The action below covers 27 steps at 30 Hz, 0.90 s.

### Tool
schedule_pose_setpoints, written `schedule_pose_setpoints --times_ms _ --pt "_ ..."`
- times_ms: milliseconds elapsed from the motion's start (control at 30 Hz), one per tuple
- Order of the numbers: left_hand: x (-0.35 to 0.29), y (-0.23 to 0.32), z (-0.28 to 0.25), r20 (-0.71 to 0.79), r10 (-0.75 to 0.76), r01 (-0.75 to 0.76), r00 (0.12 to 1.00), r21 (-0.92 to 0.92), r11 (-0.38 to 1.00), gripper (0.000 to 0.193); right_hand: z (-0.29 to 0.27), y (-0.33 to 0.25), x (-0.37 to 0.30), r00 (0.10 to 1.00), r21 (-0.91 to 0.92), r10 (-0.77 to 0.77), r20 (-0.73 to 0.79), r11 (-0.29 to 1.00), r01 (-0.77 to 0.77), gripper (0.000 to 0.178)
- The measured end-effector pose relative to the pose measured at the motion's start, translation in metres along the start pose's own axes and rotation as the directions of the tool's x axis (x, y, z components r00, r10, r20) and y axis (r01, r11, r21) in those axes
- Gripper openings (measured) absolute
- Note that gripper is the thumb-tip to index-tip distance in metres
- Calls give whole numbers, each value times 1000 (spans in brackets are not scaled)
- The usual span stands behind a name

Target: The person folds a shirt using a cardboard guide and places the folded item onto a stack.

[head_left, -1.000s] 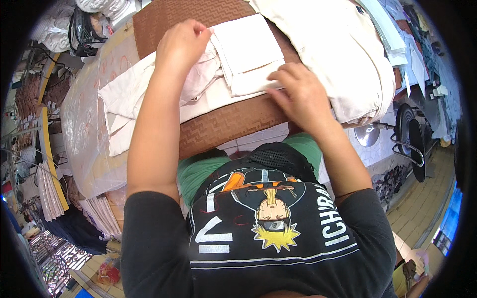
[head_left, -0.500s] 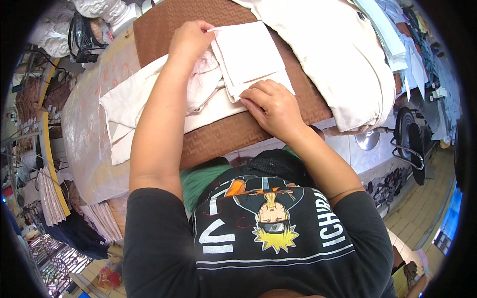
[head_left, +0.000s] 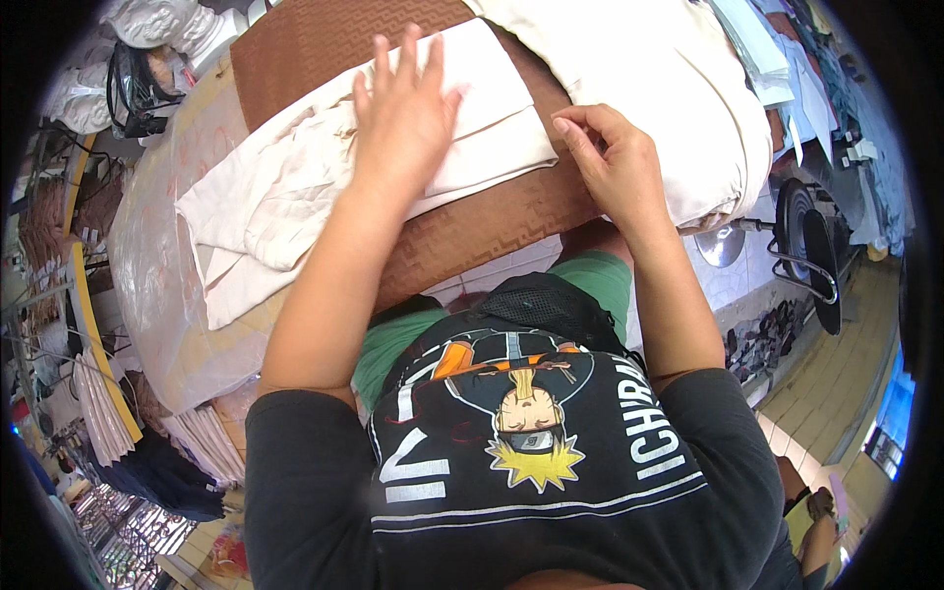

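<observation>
A cream cloth garment (head_left: 285,187) lies in a long folded strip, creased at its left part and smoother toward its right end. My left hand (head_left: 405,123) rests flat on top of it, open, with the fingers spread. Just off the garment's right end, above the brown mat (head_left: 526,202), is my right hand (head_left: 619,157). Its fingers are curled and the thumb tip is close to the index fingertip; no cloth shows between them. Part of the garment is hidden under my left hand and forearm.
A pile of cream cloth (head_left: 669,108) lies at the right of the table, with light blue pieces (head_left: 752,49) beyond it. Clear plastic sheeting (head_left: 147,275) covers the left side. White ornate pieces (head_left: 162,25) and a black bag (head_left: 133,93) stand at the far left.
The folded white panel at the right end has been opened out, and the strip lies flatter. My left hand went from pinching its far edge to lying flat. My right hand moved right, off the cloth.
</observation>
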<state>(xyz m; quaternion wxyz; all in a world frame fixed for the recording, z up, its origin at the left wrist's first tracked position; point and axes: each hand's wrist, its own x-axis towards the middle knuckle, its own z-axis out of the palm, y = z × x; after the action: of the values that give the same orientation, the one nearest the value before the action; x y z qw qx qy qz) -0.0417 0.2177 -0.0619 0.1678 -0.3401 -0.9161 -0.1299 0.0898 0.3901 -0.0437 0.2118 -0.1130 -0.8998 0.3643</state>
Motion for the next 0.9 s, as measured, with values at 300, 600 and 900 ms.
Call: schedule_pose_setpoints --times_ms 300,600,900 --pt "-23 30 1 206 107 -113 973 18 993 62 4 8 -1 998 -113 30 57 993 -23 15" --pt "-26 40 26 224 121 -111 967 -57 992 82 21 32 47 943 -289 -264 205 904 316 16" --pt "-27 38 25 236 110 -87 966 -109 990 102 31 28 61 907 185 -37 419 982 -46 16"
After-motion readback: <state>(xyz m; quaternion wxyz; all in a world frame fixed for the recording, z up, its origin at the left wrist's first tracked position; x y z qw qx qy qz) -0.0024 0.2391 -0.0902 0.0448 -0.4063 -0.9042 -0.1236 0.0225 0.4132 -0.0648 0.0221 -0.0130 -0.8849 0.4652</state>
